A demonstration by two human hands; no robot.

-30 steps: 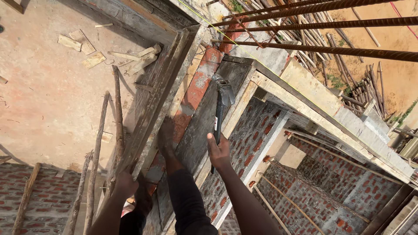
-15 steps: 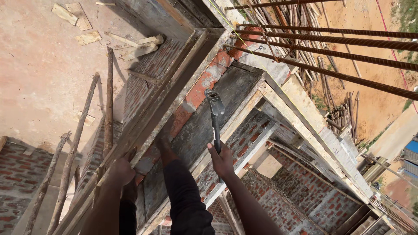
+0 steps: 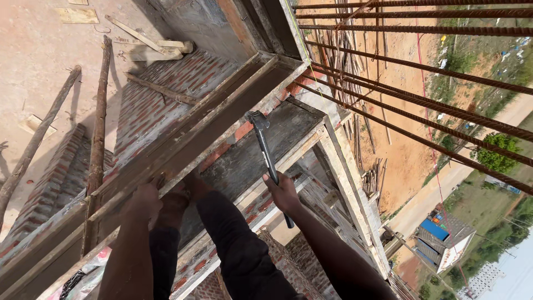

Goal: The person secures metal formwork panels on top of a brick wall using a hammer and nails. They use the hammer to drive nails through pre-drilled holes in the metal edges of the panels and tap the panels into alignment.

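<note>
head view: a hammer [image 3: 265, 149] is held by the right hand [image 3: 283, 191], fingers wrapped around the lower handle, head raised and pointing away over a dark board [image 3: 261, 150] in the formwork. the left hand [image 3: 145, 200] is closed over the edge of a long plank [image 3: 189, 147], arm stretched forward. a knee [image 3: 222, 216] is set between the two arms. a swing could be mistimed and the hammer let slip, since open air and ground lie far below on the right. balance could be lost if the plank shifts under the gripping hand. rebar [image 3: 422, 105] runs close overhead and could be struck on a backswing.
</note>
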